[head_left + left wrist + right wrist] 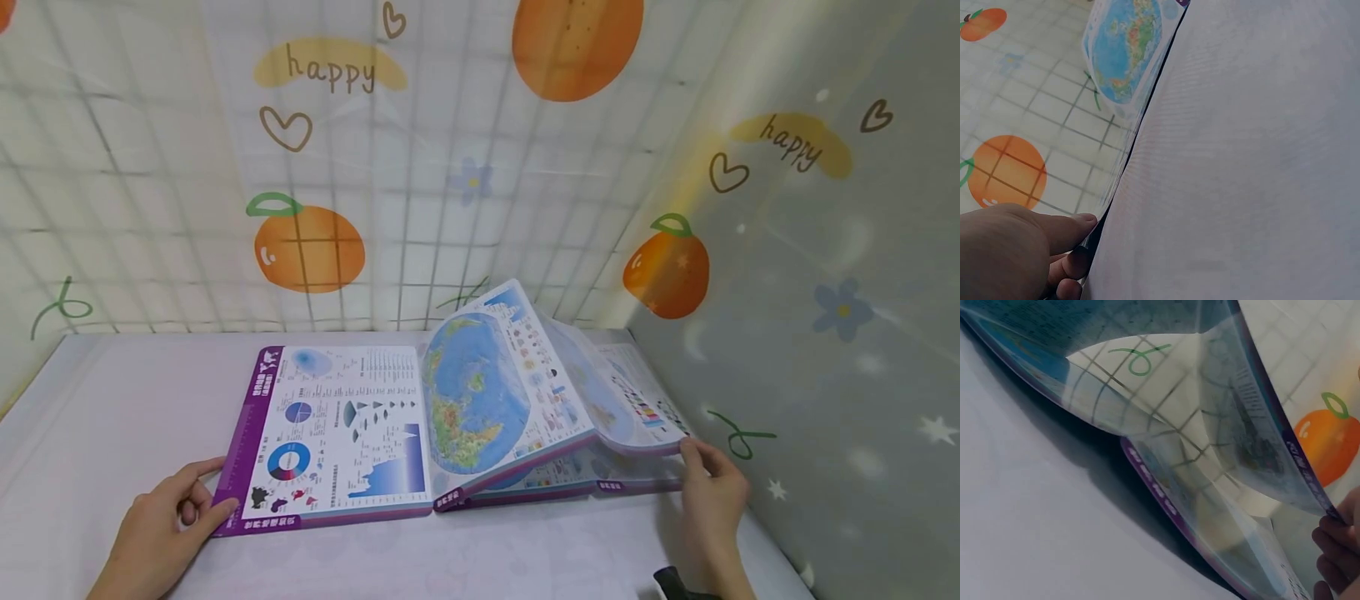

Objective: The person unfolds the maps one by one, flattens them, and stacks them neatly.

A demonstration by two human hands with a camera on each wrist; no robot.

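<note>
A glossy fold-out world map (345, 433) lies partly unfolded on the table, its purple border along the left and front edges. My left hand (165, 525) pinches its front left corner, thumb on top. The left panel carries charts and lies nearly flat. In the middle, a panel with a blue-green globe map (476, 392) slopes upward toward the back. My right hand (712, 492) pinches the front right corner of a lifted panel (622, 400), thumb and fingers at its edge. In the right wrist view, this shiny panel (1235, 425) bows above another purple-edged layer (1166, 494).
The white table (480, 558) extends in front of the map and to its left. Behind stands a curtain (435, 208) over a wire grid, printed with oranges and hearts. A grey curtain (840, 392) closes off the right side. A black strap (675, 583) shows near my right wrist.
</note>
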